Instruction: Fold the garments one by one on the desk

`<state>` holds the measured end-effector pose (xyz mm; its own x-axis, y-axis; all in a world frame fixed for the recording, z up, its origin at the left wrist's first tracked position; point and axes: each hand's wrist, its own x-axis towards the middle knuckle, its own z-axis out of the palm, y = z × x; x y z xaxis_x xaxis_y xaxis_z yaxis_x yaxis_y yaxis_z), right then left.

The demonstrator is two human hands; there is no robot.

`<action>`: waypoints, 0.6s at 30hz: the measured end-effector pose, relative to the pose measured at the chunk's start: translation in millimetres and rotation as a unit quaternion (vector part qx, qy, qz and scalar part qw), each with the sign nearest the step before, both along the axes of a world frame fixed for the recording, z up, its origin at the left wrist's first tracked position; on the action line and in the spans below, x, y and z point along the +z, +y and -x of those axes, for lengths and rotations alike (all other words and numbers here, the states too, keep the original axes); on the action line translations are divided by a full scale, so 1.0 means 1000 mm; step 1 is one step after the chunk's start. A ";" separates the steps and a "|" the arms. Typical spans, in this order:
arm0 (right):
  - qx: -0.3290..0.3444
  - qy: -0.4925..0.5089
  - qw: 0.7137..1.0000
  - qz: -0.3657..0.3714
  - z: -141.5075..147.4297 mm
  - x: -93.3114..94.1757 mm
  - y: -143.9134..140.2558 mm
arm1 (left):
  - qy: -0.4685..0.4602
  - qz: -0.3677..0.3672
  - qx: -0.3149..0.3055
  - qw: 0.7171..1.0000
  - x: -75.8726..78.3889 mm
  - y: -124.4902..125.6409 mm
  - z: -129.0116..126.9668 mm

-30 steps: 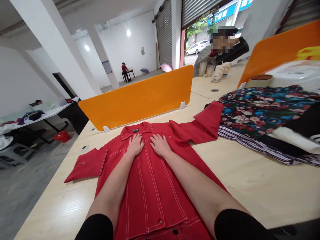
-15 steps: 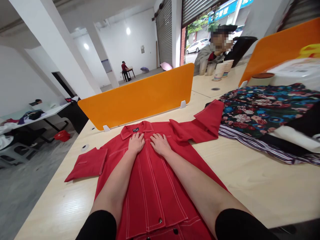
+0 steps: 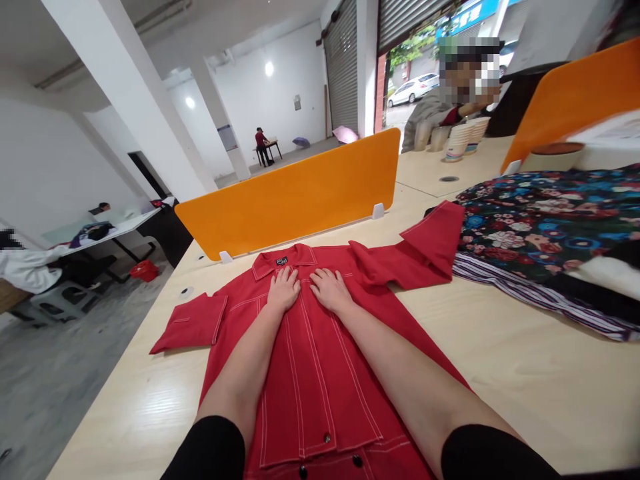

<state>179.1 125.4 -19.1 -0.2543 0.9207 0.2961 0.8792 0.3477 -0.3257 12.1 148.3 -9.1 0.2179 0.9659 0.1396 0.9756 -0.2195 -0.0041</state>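
A red jacket (image 3: 310, 373) with white stitching lies spread face up on the light wooden table (image 3: 505, 393), its collar away from me. My left hand (image 3: 284, 291) rests flat on its upper front, just below the collar and the black neck label (image 3: 282, 261). Beside it, across the front placket, my right hand (image 3: 330, 291) lies on the chest with the fingers spread. Both hands are open and hold nothing. One sleeve is folded at the left; the other stretches right towards a floral cloth (image 3: 540, 223). Dark buttons (image 3: 357, 461) show near the lower front.
An orange divider (image 3: 300, 193) stands behind the jacket. To the right are striped cloth (image 3: 540, 297), a round container (image 3: 554, 157) and stacked paper cups (image 3: 456, 143). A person (image 3: 430, 113) sits beyond the table; another stands far back. A tape roll (image 3: 187, 292) lies left.
The view has turned slightly left, so everything sits further right in it. Both hands stay on the jacket's upper front with little visible movement.
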 end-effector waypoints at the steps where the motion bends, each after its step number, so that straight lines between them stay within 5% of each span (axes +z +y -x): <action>1: 0.000 -0.001 1.000 0.000 0.000 -0.001 0.000 | 0.002 -0.003 0.000 1.000 0.001 0.000 0.000; 18: 0.000 -0.001 1.000 0.009 0.000 -0.004 0.002 | -0.051 -0.048 0.044 0.997 0.000 0.000 -0.004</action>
